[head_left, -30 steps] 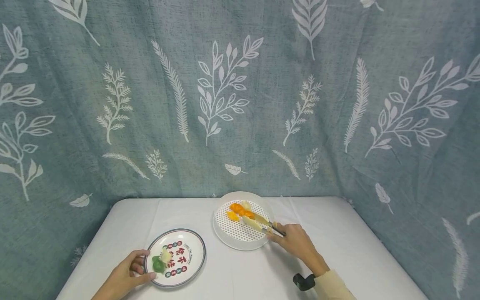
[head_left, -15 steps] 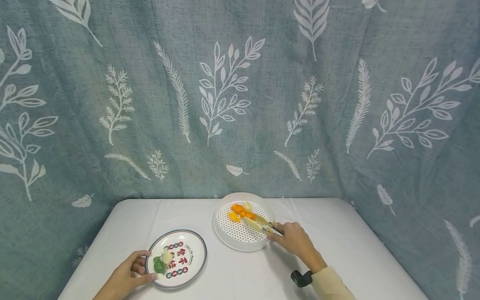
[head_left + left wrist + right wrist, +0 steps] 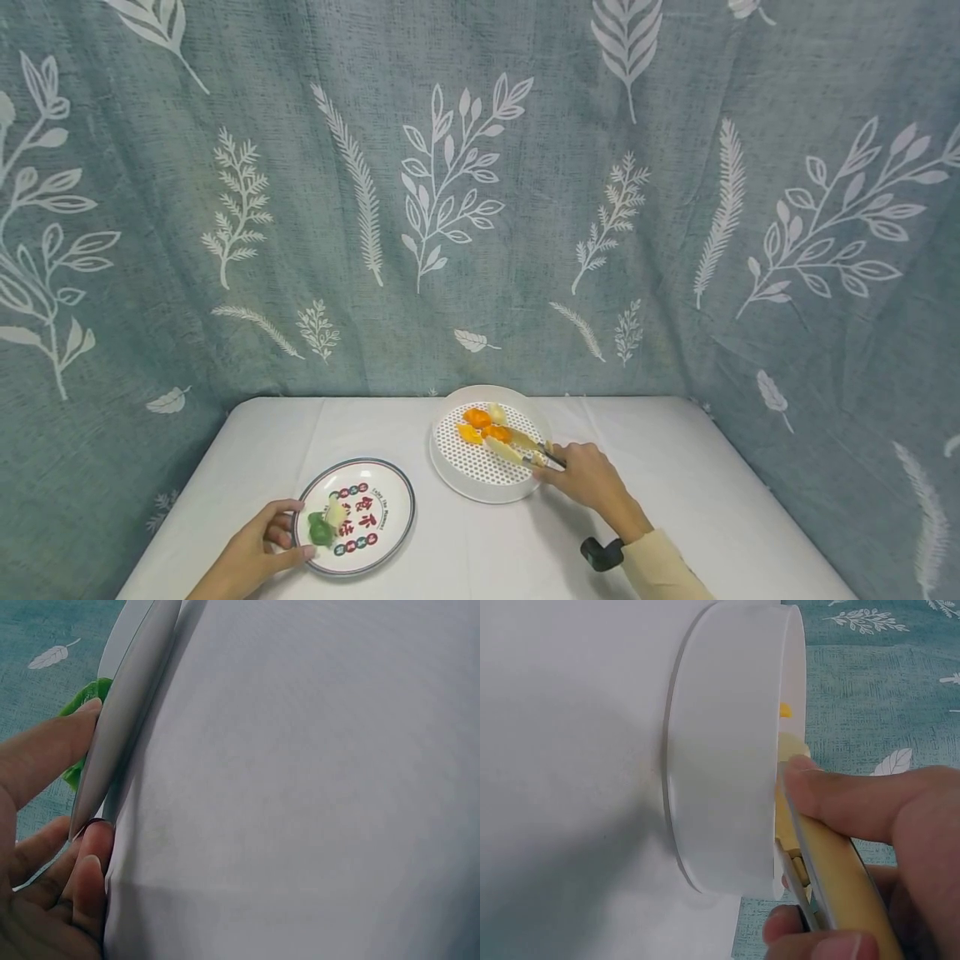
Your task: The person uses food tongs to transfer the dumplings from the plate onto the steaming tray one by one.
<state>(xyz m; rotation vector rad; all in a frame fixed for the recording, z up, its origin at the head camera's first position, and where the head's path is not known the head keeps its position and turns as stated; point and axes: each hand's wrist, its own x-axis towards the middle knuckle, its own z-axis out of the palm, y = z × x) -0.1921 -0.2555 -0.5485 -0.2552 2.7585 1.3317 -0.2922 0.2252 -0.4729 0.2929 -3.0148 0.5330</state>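
My left hand (image 3: 251,550) holds the near-left rim of a white plate (image 3: 394,507) printed with red characters. Its thumb lies over the edge, and its other fingers curl at the rim and underside in the left wrist view. A crumpled green piece (image 3: 321,530) and a pale piece (image 3: 335,513) lie on that plate. My right hand (image 3: 588,479) grips a pair of yellow-and-metal tongs (image 3: 847,881) over the rim of a round white perforated tray (image 3: 487,491). The tongs' tips reach an orange piece (image 3: 497,432) on the tray's holed floor.
Beside that piece lie another orange piece (image 3: 477,417), a yellow piece (image 3: 470,433) and a pale piece (image 3: 497,412). A white cloth covers the table (image 3: 675,500). A green leaf-patterned curtain (image 3: 480,250) stands behind and at both sides.
The whole head view has shifted slightly to the right. Both hands, the plate and the tongs keep nearly the same places relative to each other.
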